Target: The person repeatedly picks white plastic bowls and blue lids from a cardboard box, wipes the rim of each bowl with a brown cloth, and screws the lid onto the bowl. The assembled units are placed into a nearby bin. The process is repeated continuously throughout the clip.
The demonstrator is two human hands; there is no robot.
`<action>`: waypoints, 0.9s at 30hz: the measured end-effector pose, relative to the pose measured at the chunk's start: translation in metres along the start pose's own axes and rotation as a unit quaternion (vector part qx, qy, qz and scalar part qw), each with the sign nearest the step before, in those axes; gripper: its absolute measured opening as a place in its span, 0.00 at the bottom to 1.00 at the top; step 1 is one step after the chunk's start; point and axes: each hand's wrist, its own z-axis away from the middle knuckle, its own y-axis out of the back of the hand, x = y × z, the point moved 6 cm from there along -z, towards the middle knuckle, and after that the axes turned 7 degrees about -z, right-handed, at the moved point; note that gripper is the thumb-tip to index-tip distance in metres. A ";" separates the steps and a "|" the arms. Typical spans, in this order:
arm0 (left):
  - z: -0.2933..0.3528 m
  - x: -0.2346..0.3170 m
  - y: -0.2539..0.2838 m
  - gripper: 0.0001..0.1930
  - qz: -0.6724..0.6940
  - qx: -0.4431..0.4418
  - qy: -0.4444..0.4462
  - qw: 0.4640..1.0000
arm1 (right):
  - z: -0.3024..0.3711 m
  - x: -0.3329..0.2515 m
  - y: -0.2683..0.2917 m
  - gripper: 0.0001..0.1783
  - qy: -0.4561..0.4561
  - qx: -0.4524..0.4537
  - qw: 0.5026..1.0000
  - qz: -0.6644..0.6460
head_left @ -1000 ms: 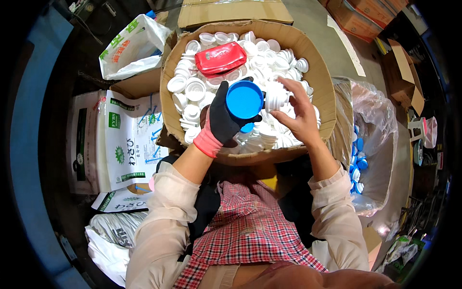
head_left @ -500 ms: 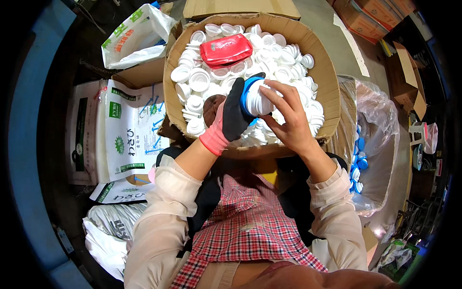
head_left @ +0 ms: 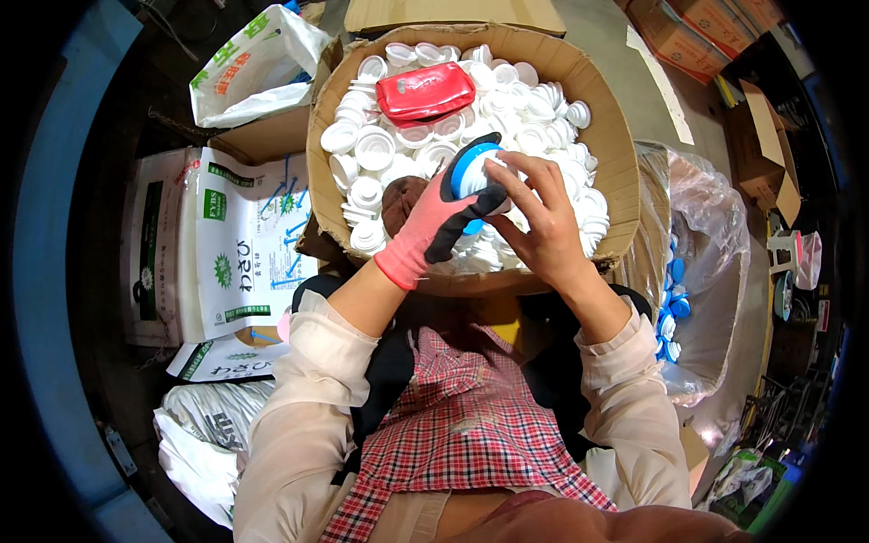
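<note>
A blue ring-shaped cap with a white plastic cap set against it is held up over the box. Around the blue one wraps my left hand, in a pink glove with black palm and fingers. My bare right hand has its fingertips on the side of the white cap. Below both hands lie many loose white caps in a big cardboard box. More blue shows just under the left hand, partly hidden. Beside the glove sits a brown round thing.
A red zip pouch rests on the white caps. To the right, a plastic-lined box contains several blue-and-white caps. On the left are a printed carton and a white bag. Further cartons stand far right.
My left hand has turned, bringing the pink back of the glove into view and tilting the blue and white caps. My right fingers have shifted slightly on the white cap.
</note>
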 end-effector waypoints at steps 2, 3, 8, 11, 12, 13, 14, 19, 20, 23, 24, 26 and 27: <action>-0.001 0.016 -0.004 0.30 0.003 0.004 -0.056 0.998 | -0.004 -0.002 0.008 0.42 -0.018 0.008 1.000 -0.002; -0.001 0.015 -0.006 0.32 0.024 -0.008 -0.054 0.998 | 0.000 0.013 0.010 0.46 -0.086 0.042 0.986 -0.136; 0.001 0.015 -0.016 0.33 0.035 -0.059 -0.033 0.997 | 0.017 0.048 -0.003 0.43 -0.278 -0.023 0.868 -0.411; -0.006 -0.018 0.007 0.32 -0.046 -0.009 0.014 0.999 | 0.015 0.055 0.003 0.37 -0.283 -0.012 0.876 -0.390; -0.015 -0.017 0.007 0.31 -0.022 -0.012 -0.006 1.000 | 0.016 0.069 0.006 0.38 -0.305 -0.014 0.885 -0.352; -0.023 -0.014 0.008 0.30 0.000 -0.013 -0.026 1.000 | 0.019 0.085 0.010 0.37 -0.321 -0.018 0.892 -0.319; -0.032 -0.029 0.024 0.30 -0.143 0.020 -0.054 0.988 | 0.024 0.100 0.015 0.37 -0.336 -0.024 0.897 -0.287; -0.046 -0.082 0.026 0.24 -0.714 -0.018 -0.029 0.699 | 0.071 0.146 -0.001 0.40 -0.348 -0.144 0.926 0.019; -0.046 -0.093 0.024 0.24 -0.764 -0.021 -0.003 0.645 | 0.073 0.147 -0.002 0.40 -0.343 -0.135 0.929 0.020; -0.053 -0.106 0.011 0.23 -0.816 -0.067 0.023 0.573 | 0.081 0.150 -0.008 0.40 -0.341 -0.133 0.930 0.028; -0.055 -0.108 0.007 0.23 -0.833 -0.088 0.027 0.546 | 0.084 0.156 -0.012 0.39 -0.344 -0.138 0.928 0.024; -0.058 -0.121 0.008 0.16 -0.841 -0.062 0.015 0.537 | 0.096 0.167 -0.022 0.38 -0.378 -0.211 0.901 0.032; -0.060 -0.121 0.008 0.15 -0.848 -0.054 0.021 0.527 | 0.100 0.167 -0.025 0.36 -0.374 -0.252 0.889 0.074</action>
